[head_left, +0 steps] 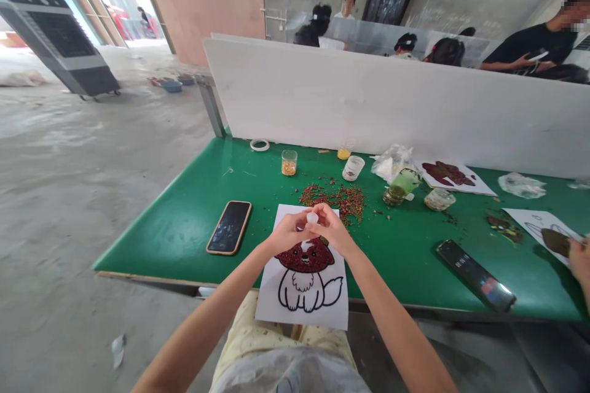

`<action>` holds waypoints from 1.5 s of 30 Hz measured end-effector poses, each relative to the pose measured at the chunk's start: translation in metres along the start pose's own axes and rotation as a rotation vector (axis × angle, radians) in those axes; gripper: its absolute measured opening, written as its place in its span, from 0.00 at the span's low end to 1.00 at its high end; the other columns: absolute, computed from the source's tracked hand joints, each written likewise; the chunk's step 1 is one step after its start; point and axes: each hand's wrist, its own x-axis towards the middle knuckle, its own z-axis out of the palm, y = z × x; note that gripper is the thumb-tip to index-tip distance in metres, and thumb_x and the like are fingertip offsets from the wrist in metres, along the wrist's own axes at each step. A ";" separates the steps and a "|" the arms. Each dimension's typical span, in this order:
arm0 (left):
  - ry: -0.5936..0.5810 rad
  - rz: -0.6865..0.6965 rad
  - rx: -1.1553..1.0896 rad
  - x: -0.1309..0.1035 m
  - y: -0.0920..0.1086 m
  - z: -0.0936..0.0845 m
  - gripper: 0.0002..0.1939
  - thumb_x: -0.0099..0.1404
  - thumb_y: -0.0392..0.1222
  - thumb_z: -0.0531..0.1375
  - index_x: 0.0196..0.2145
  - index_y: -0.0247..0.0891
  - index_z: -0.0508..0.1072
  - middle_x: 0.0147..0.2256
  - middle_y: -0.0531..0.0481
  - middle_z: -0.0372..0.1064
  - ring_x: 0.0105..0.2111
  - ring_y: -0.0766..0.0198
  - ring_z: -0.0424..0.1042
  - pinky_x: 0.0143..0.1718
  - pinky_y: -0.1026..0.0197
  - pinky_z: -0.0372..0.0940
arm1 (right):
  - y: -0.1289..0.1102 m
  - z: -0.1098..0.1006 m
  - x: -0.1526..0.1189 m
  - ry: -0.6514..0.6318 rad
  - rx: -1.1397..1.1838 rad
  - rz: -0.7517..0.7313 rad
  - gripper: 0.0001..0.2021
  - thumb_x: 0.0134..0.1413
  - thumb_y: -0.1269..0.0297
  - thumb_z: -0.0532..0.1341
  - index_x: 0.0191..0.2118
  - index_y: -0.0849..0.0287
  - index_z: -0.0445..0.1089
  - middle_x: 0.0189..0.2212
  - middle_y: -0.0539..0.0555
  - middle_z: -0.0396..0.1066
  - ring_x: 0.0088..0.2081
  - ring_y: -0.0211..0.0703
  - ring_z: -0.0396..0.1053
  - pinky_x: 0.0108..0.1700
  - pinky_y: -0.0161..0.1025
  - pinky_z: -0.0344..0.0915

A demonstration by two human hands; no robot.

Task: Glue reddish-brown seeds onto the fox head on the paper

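Note:
My left hand (288, 230) and my right hand (332, 227) meet above a sheet of paper (267, 304), fingers closed around a small white round-ended object (312, 218). Its lower part is hidden by the fingers, and I cannot tell what it is. On the paper is a cartoon animal with a thick black outline; its head (299, 259) is covered in dark red grains, while the body and tail are white. The sheet's lower edge overhangs the table. Just beyond my hands lies a loose scatter of red and brown grains (348, 199).
A phone (229, 227) lies on the green table (175, 215) at left, another phone (477, 276) at right. Behind stand a cup of orange grains (289, 164), a tipped clear cup (353, 168) and a green-topped jar (401, 187). Another person's hand (579, 261) touches a drawing at far right.

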 end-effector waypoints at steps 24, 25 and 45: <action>0.056 -0.050 -0.176 -0.006 -0.024 0.007 0.14 0.53 0.41 0.63 0.36 0.30 0.75 0.32 0.46 0.75 0.32 0.62 0.71 0.38 0.60 0.66 | 0.046 0.001 -0.011 -0.026 -0.055 -0.101 0.24 0.40 0.59 0.65 0.48 0.37 0.70 0.49 0.45 0.71 0.56 0.57 0.63 0.53 0.51 0.64; 0.055 -0.048 -0.176 -0.006 -0.024 0.007 0.14 0.53 0.42 0.63 0.35 0.30 0.75 0.31 0.47 0.75 0.32 0.62 0.71 0.37 0.60 0.66 | 0.046 0.001 -0.011 -0.019 -0.049 -0.109 0.23 0.40 0.59 0.65 0.47 0.35 0.70 0.48 0.45 0.71 0.56 0.57 0.63 0.53 0.50 0.65; 0.092 -0.048 -0.011 -0.002 -0.030 0.008 0.07 0.53 0.39 0.59 0.27 0.30 0.73 0.24 0.52 0.68 0.26 0.66 0.63 0.30 0.65 0.59 | 0.043 0.000 -0.006 -0.048 -0.028 -0.183 0.24 0.36 0.59 0.65 0.44 0.30 0.70 0.45 0.41 0.72 0.58 0.58 0.59 0.52 0.53 0.65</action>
